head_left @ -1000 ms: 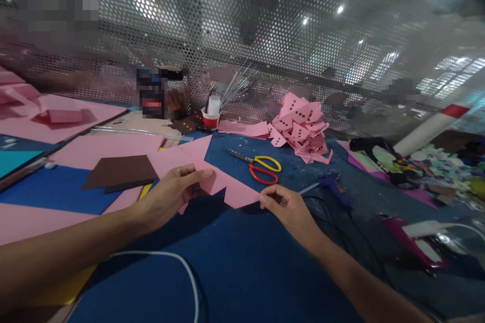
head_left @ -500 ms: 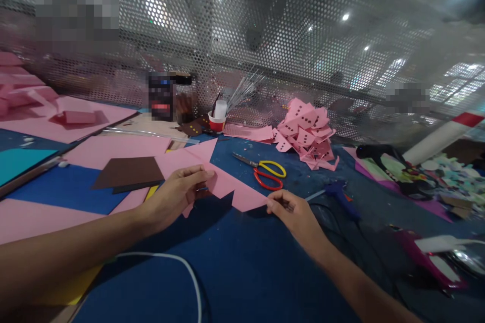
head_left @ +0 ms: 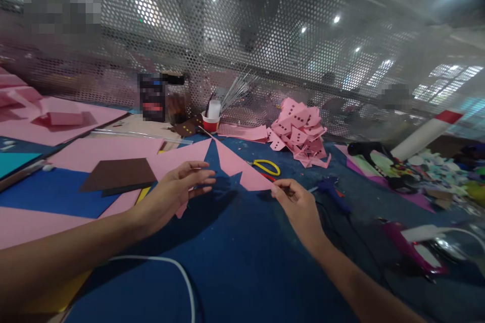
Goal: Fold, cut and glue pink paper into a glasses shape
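Observation:
Between thumb and fingers, my right hand point(head_left: 297, 207) pinches one end of a pink foam sheet piece point(head_left: 250, 174) with a notched lower edge. The piece slants up to the left to a long thin point and covers part of the scissors point(head_left: 267, 165) with yellow and red handles. My left hand point(head_left: 189, 184) is open, its fingers apart and pointing toward the notched piece without touching it. Behind and below that hand lies another pink sheet point(head_left: 189, 150), partly hidden by the fingers. Brown sheets point(head_left: 119, 175) rest to the left of my left wrist.
A heap of pink cutouts with dark dots point(head_left: 299, 128) stands at the back. Right of my right hand lies a blue glue gun point(head_left: 335, 193). A red and white cup point(head_left: 210, 122) holds thin sticks. A white cable point(head_left: 166, 258) curves across the front. Perforated metal point(head_left: 227, 40) closes the back.
My left hand has let go of the notched pink piece and spread its fingers. My right hand keeps its pinch; the piece has swung up and away, now over the scissors.

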Demonstrator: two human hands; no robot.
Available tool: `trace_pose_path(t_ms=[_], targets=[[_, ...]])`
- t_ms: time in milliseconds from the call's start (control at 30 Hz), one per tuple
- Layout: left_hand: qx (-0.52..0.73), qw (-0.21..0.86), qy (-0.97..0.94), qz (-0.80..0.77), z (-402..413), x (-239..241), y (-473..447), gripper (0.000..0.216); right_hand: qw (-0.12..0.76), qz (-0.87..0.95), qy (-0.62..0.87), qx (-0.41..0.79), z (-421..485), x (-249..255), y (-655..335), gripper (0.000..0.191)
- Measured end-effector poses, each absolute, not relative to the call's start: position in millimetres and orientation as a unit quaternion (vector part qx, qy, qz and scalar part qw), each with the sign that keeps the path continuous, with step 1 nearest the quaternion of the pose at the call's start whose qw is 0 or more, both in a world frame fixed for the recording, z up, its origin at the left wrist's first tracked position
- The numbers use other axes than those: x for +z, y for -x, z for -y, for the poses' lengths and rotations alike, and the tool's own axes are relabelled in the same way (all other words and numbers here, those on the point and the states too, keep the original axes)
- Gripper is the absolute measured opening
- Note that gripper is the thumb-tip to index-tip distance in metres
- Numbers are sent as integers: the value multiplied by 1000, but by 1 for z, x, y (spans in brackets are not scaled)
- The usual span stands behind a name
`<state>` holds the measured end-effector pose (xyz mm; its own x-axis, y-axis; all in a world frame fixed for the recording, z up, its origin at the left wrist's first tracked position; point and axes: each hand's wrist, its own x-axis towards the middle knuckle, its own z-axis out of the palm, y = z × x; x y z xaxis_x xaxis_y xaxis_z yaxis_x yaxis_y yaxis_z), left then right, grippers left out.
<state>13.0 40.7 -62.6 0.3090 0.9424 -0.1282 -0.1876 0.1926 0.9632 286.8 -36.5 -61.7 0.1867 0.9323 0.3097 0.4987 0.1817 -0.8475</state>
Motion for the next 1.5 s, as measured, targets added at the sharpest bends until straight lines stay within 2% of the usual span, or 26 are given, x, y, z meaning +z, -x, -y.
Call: trace_pose_path(t_ms=[67, 167, 267, 467, 733, 1167, 1500], targets=[[407, 668, -472, -406, -37, -61, -14, 33, 495, 645, 575, 93, 38, -59, -285, 12], [303, 727, -491, -373, -25, -53, -22, 29, 464, 727, 497, -100, 42, -57, -281, 4], [215, 767, -496, -346, -8, -43, -35, 35, 393, 789, 440, -169, 48, -56, -275, 13], [239, 771, -478, -345, 5, -41, -58, 30, 330, 833, 399, -196, 59, -56, -267, 19], [259, 771, -458, -359, -8, -50, -56, 21, 311, 857, 394, -114, 58, -57, -272, 33], [186, 773, -507, -332, -12, -60, -53, 20, 301, 863, 373, -161, 63, -61, -272, 26], [189, 769, -515, -328, -10, -56, -54, 19, 272, 870, 375, -172, 64, -61, -269, 20]])
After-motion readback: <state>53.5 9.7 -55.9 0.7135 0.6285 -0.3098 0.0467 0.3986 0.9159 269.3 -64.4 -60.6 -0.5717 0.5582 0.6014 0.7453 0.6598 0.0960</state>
